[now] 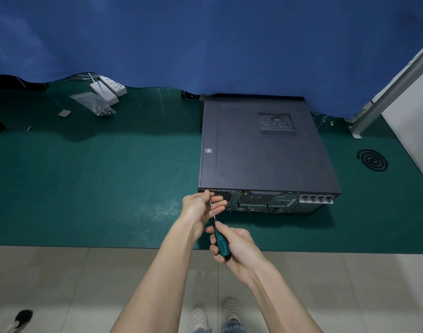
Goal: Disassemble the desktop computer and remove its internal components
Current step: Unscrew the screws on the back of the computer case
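A blue cloth (205, 39) serves as the back wall, filling the view from ten o'clock to two o'clock. Its wavy lower hem rests on a dark green mat (85, 176) that covers the work surface from nine to three. At six o'clock lies a floor of pale beige tiles (61, 284) — thin grout lines show. At two o'clock a grey metal post (393, 92) runs slantwise beside a white panel (412, 131).

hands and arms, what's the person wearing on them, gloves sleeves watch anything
Both are bare: the left hand and right hand have no gloves, and no sleeve shows on the left forearm or right forearm up to the frame edge. No watch, bracelet or ring is visible.
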`<state>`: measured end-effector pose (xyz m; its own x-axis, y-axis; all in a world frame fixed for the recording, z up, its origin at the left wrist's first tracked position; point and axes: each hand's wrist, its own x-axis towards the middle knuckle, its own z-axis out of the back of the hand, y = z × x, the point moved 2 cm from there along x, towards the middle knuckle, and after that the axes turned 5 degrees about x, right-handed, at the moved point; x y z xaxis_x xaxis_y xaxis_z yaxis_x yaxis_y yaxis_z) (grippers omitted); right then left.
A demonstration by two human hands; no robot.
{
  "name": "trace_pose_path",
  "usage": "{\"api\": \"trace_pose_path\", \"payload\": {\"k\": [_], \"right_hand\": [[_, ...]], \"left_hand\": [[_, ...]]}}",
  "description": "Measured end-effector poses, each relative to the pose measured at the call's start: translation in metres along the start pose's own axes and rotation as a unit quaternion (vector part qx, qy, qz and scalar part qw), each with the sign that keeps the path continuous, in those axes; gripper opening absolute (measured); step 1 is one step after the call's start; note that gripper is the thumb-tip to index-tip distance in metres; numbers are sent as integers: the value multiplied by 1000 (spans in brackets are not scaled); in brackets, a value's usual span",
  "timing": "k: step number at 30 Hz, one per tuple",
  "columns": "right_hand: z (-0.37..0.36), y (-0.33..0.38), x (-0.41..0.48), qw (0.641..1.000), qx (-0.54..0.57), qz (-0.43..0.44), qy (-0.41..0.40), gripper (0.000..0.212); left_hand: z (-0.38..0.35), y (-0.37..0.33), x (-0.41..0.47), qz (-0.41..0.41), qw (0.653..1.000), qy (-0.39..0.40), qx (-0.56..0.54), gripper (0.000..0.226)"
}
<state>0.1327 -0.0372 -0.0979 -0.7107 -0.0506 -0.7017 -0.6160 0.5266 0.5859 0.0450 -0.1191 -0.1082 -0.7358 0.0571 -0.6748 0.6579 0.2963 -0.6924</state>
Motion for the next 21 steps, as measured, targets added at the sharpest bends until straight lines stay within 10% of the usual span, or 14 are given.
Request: {"api": "trace_pose_path", "payload": {"k": [21], "right_hand": [[13, 9, 3, 981, -179, 48, -61, 8]], "left_hand": [[3, 3, 6, 11, 999, 7, -51, 24]]}}
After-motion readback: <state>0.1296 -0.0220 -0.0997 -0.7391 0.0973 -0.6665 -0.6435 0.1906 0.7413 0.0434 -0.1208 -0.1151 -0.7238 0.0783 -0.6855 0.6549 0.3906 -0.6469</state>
